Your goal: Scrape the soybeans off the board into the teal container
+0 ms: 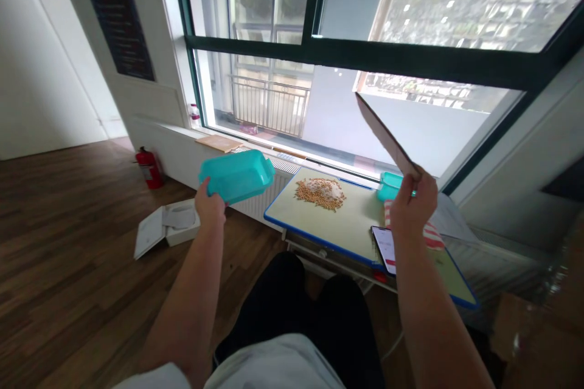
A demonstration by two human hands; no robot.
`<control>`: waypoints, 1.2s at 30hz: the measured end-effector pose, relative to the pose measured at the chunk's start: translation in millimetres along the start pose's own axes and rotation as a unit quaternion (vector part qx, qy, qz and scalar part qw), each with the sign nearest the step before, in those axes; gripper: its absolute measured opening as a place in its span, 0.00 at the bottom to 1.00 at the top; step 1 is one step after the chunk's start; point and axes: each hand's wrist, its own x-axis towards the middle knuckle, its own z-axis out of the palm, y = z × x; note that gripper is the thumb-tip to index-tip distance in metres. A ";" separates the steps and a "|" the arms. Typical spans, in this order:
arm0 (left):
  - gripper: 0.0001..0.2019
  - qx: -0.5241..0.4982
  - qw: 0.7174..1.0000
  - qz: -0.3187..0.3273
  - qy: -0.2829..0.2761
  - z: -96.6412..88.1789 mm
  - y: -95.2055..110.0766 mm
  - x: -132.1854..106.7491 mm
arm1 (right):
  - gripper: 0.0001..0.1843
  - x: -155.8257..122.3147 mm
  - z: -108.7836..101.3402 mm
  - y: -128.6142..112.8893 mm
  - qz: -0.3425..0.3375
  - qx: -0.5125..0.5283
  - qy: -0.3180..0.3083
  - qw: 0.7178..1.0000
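Fingers of the left hand (210, 205) grip a teal tray (237, 175) by its near edge. To their right, between both hands, a pile of tan grains (320, 193) lies on the tabletop (349, 228). Past it, a phone (384, 246) and teal tub (387, 185) sit just left of the right hand (414, 199), whose fingers clench a thin flat piece (383, 134), slanting up leftward. Striped cloth (432, 236) shows behind that wrist.

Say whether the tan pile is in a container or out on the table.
Out: the pile lies loose on the table, apart from the teal tray in the left hand.
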 end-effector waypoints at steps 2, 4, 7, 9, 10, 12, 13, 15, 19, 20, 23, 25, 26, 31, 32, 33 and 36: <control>0.31 0.123 0.990 0.074 0.020 -21.9 -6.9 15.2 | 0.20 -25.4 -9.6 16.6 -0.014 -0.047 -0.020 0.999; 0.34 0.183 0.978 0.095 0.031 -35.9 -15.8 24.3 | 0.19 -57.4 -8.1 30.7 -0.013 -0.092 -0.046 0.995; 0.35 0.229 0.970 0.072 0.047 -45.8 -29.3 30.4 | 0.18 -102.6 2.8 43.6 0.000 -0.156 -0.084 0.984; 0.31 0.252 0.966 0.034 0.050 -49.3 -36.1 32.4 | 0.19 -123.4 8.7 46.4 0.003 -0.193 -0.095 0.977; 0.29 0.258 0.965 0.015 0.049 -51.0 -38.5 33.2 | 0.19 -130.2 10.2 46.7 0.001 -0.211 -0.100 0.972; 0.25 0.258 0.965 -0.002 0.045 -54.5 -41.4 34.2 | 0.19 -138.0 10.6 46.1 -0.013 -0.245 -0.110 0.963; 0.25 0.256 0.966 -0.001 0.044 -56.3 -42.1 34.5 | 0.18 -139.8 9.8 45.7 -0.023 -0.260 -0.117 0.958; 0.24 0.261 0.964 0.012 0.042 -59.0 -43.0 34.6 | 0.18 -141.5 7.5 45.0 -0.041 -0.285 -0.137 0.948; 0.25 0.253 0.966 0.032 0.051 -58.6 -48.0 36.4 | 0.18 -147.1 5.5 43.5 -0.061 -0.311 -0.200 0.927; 0.26 0.228 0.972 0.023 0.060 -57.6 -50.4 37.7 | 0.18 -149.7 5.8 43.0 -0.066 -0.315 -0.211 0.923; 0.37 0.126 0.988 -0.051 0.071 -55.5 -59.5 43.0 | 0.18 -159.7 7.1 40.9 -0.075 -0.330 -0.240 0.910; 0.43 0.079 0.988 -0.119 0.057 -56.8 -65.6 46.4 | 0.18 -166.8 7.5 39.0 -0.071 -0.342 -0.260 0.900; 0.44 0.066 0.986 -0.149 0.045 -58.3 -68.4 47.5 | 0.19 -170.1 7.4 38.1 -0.068 -0.344 -0.271 0.897; 0.31 0.072 0.980 -0.182 0.022 -67.9 -76.9 41.5 | 0.21 -183.1 4.1 38.0 -0.051 -0.330 -0.316 0.888; 0.29 0.075 0.982 -0.172 0.031 -69.1 -77.7 38.2 | 0.22 -184.9 2.8 39.7 -0.051 -0.326 -0.323 0.887; 0.28 0.077 0.983 -0.161 0.043 -70.1 -78.3 34.5 | 0.22 -186.4 1.6 41.7 -0.050 -0.319 -0.328 0.888; 0.26 0.070 0.988 -0.120 0.071 -72.7 -79.9 25.3 | 0.24 -187.5 0.1 45.0 -0.036 -0.269 -0.329 0.904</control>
